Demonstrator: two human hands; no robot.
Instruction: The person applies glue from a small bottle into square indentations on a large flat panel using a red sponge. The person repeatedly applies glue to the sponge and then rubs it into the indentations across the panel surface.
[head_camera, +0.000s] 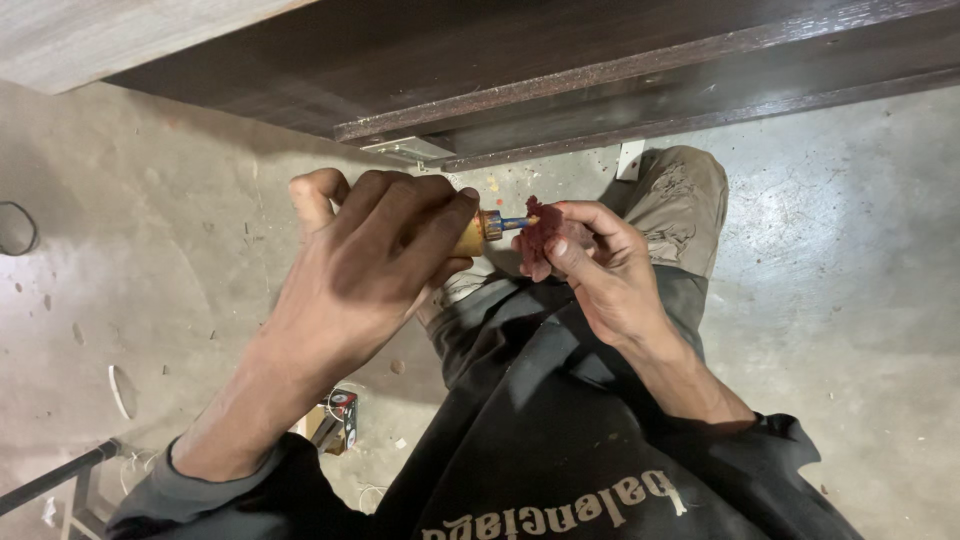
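one view only, from a camera on the person's head. it looks steeply down and slightly forward, close over the left hand (370, 250) and right hand (590, 265), with the lap below them, concrete floor (850, 300) on both sides and a dark board (600, 60) across the top.

Small red-and-black box (343, 418) on the floor (below the left forearm)

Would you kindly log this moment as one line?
left hand: grips yellow tool handle | right hand: pinches dark red piece at tool tip
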